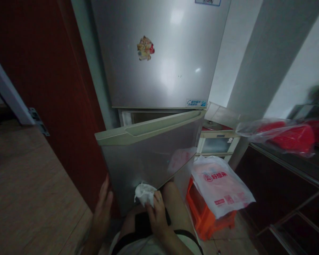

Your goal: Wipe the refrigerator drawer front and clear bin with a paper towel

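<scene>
A silver fridge [162, 53] stands in front of me, and its lower door [146, 156] is swung partly open toward me. My right hand [156, 216] is closed on a crumpled white cloth [144, 193] and presses it against the bottom of that door. Flat and with fingers stretched out, my left hand [102, 209] rests on the door's lower left edge. My knees show below the hands.
A dark red door [50, 78] stands to the left over wooden flooring. An orange plastic stool [207, 216] with a white printed plastic bag [220, 184] sits to the right of the fridge. A dark counter [295, 163] at right carries red things in clear plastic [281, 136].
</scene>
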The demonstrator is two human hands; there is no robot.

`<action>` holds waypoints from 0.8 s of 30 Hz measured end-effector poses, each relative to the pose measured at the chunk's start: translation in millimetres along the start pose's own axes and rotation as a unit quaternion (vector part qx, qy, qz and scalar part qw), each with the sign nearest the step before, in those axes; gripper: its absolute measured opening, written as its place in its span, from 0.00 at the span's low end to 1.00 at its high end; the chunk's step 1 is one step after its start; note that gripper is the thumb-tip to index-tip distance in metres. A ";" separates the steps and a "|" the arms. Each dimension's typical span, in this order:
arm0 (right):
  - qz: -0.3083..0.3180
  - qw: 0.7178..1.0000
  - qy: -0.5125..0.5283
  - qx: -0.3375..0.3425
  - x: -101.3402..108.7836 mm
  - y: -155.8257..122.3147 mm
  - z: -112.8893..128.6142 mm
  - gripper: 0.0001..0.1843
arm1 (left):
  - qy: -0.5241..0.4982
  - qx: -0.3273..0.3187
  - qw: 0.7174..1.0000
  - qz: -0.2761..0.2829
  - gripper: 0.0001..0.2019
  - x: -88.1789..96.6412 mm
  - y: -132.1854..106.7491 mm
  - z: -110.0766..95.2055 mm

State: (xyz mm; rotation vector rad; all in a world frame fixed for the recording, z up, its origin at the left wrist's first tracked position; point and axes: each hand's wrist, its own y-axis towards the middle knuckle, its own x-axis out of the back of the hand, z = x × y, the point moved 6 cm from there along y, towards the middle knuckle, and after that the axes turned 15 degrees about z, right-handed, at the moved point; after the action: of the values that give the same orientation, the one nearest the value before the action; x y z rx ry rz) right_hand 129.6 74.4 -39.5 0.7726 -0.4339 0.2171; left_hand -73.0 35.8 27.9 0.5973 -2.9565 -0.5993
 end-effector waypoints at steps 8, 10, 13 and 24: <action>-0.107 0.969 0.163 -0.154 39.4 2.3 -26.2 0.23 | 0.161 -0.093 0.982 -0.040 0.35 -18.5 -21.8 -12.9; -0.130 0.959 0.187 -0.171 47.2 3.5 -26.4 0.25 | 0.185 -0.113 0.976 -0.030 0.33 -26.7 -28.8 -8.2; -0.155 0.943 0.210 -0.204 52.8 1.2 -29.1 0.27 | 0.175 -0.112 0.978 -0.026 0.34 -37.2 -33.1 -2.8; -0.219 0.895 0.263 -0.286 72.2 -7.0 -66.6 0.37 | 0.131 -0.072 0.988 -0.035 0.36 -33.7 11.9 -0.7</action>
State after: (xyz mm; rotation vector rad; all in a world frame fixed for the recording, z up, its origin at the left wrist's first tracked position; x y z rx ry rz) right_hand 216.1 119.4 -53.3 0.1921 0.2007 -0.1302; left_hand -46.1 58.7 33.5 0.7082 -2.6312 -0.6765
